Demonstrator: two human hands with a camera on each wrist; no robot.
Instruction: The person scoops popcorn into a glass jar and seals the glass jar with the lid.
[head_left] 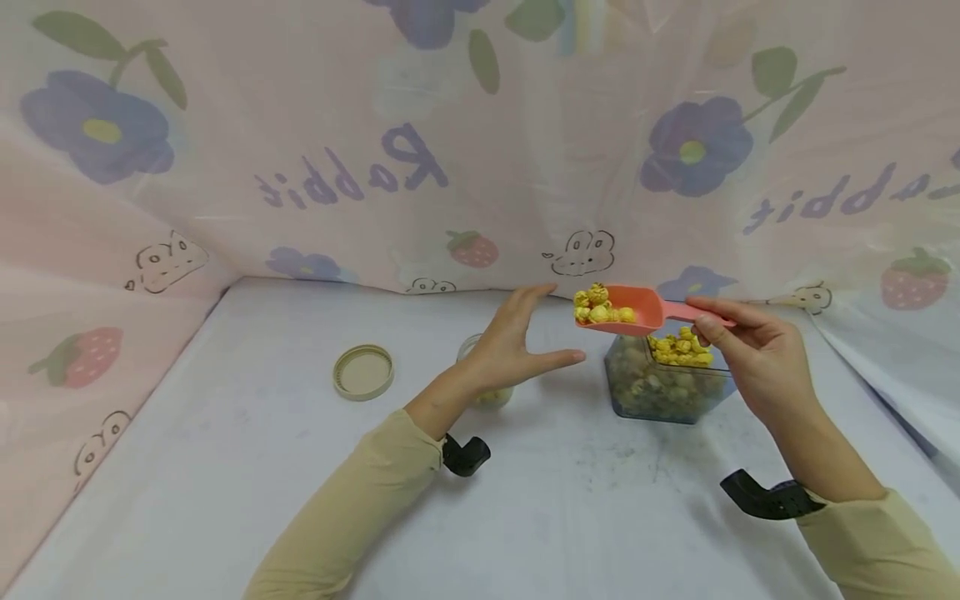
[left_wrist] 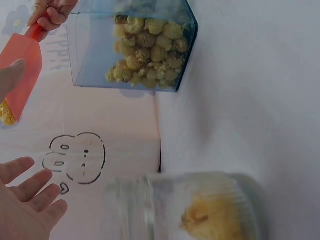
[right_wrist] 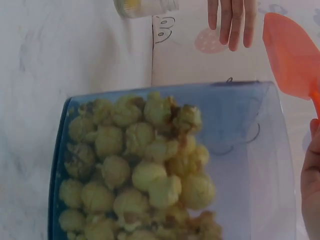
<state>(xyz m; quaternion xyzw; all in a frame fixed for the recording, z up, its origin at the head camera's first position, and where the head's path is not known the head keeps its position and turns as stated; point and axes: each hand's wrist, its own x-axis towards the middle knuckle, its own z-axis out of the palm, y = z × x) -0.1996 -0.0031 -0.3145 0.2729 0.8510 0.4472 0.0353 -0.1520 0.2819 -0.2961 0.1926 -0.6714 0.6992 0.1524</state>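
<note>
My right hand [head_left: 772, 358] grips the handle of a coral-red scoop [head_left: 633, 310], held level above the table. Yellow popcorn [head_left: 600, 310] sits toward the scoop's front end. Below it stands a clear bluish container [head_left: 652, 400] with popcorn inside, seen close in the right wrist view. My left hand [head_left: 510, 337] is held in the air left of the scoop, its fingers and thumb spread with nothing between them. Partly hidden behind that hand and wrist is a glass jar [head_left: 495, 398]; in the left wrist view the jar [left_wrist: 200, 210] has some popcorn at its bottom.
A round beige lid [head_left: 363, 372] lies on the white table [head_left: 247, 433] left of the jar. A patterned curtain [head_left: 510, 167] with flowers and rabbits hangs along the back and sides. Black wrist mounts [head_left: 467, 456] are strapped at both sleeves.
</note>
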